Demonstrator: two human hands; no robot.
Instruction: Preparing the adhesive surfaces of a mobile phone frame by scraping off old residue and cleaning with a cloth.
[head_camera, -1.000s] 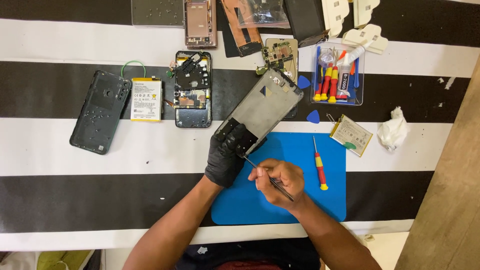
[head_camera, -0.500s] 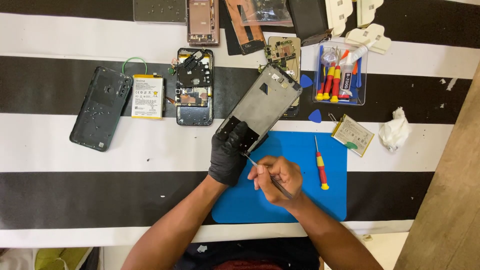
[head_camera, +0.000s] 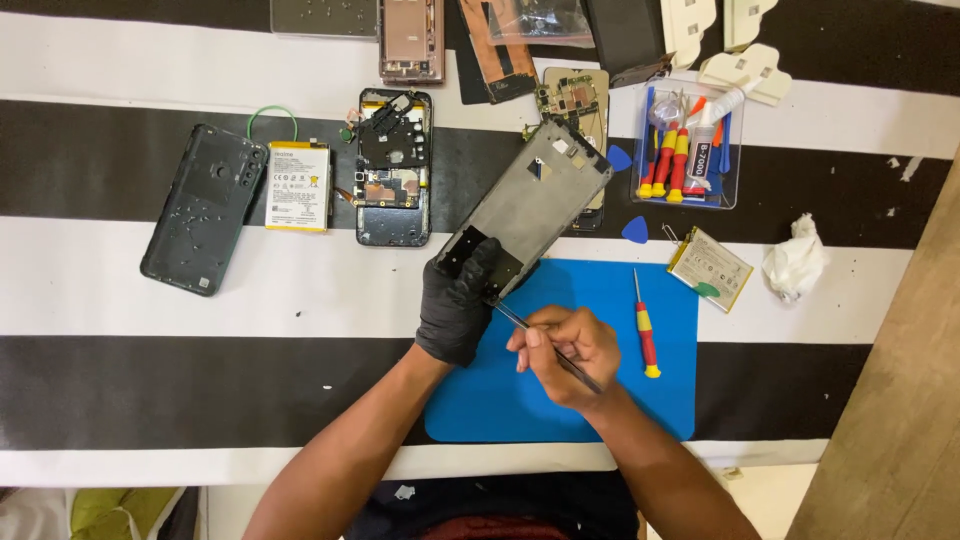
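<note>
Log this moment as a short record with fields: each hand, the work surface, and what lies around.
left hand: black-gloved left hand grips the lower end of a phone frame, tilted up off the mat
right hand: bare right hand holds a thin metal tool, tip at the frame's lower edge
surface: blue mat on a striped cloth
on mat: red and yellow screwdriver
nearby: battery, back cover, tool tray

We've got a white-labelled battery left of centre and a clear plastic tools tray top right.
</note>
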